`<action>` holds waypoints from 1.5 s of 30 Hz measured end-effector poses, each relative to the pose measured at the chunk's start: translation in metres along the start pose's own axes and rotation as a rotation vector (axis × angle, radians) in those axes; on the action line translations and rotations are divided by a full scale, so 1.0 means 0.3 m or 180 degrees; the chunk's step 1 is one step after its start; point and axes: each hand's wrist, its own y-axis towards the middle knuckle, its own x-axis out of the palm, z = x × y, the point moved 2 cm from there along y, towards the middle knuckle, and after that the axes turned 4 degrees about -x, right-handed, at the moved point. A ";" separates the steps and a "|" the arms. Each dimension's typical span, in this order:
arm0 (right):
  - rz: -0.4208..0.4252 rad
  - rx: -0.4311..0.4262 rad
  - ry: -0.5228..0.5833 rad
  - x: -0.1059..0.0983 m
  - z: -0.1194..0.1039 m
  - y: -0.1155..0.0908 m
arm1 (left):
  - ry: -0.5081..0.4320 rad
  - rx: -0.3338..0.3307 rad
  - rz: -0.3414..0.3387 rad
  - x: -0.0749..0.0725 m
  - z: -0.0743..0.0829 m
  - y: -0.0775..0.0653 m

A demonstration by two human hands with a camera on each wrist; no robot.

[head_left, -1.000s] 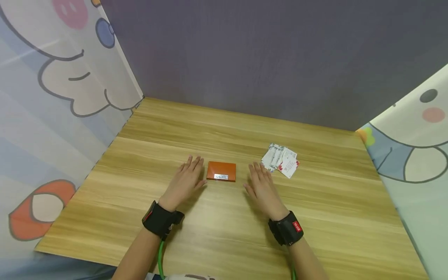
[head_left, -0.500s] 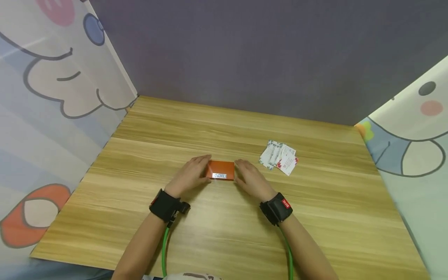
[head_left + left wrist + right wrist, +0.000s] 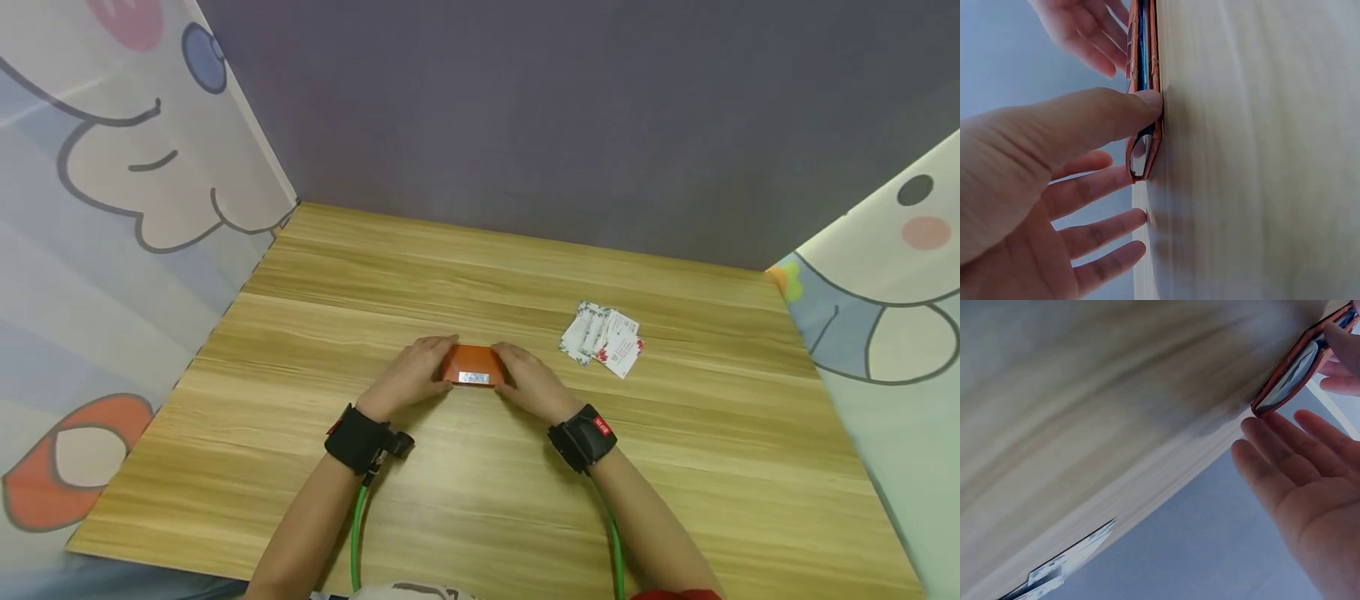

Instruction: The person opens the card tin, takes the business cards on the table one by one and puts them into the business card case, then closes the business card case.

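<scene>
Orange case [image 3: 474, 360] pinched at both ends

The table [image 3: 480, 500] spreads well past the left hand [image 3: 407, 375] and the right hand [image 3: 534, 385] on their outer sides, its far edge backed by a dark panel [image 3: 525, 125]. Overlapping cards [image 3: 600, 337] lie near, just beyond and right of the right hand. Between the two partly curled hands, the case is flat, with a silvery label [image 3: 474, 377] along its thumb-side edge.
</scene>
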 end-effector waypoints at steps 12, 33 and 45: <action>-0.0071 -0.0140 -0.0094 -0.002 0.002 0.001 | -0.0065 -0.0010 -0.0025 0.008 0.004 -0.001; -0.0389 -0.0316 0.0496 -0.052 0.065 0.011 | -0.0493 -0.0164 -0.0224 0.015 0.005 0.012; 0.0052 -0.0148 0.0767 -0.072 0.111 0.049 | -0.0747 -0.0109 -0.0248 0.013 -0.003 0.032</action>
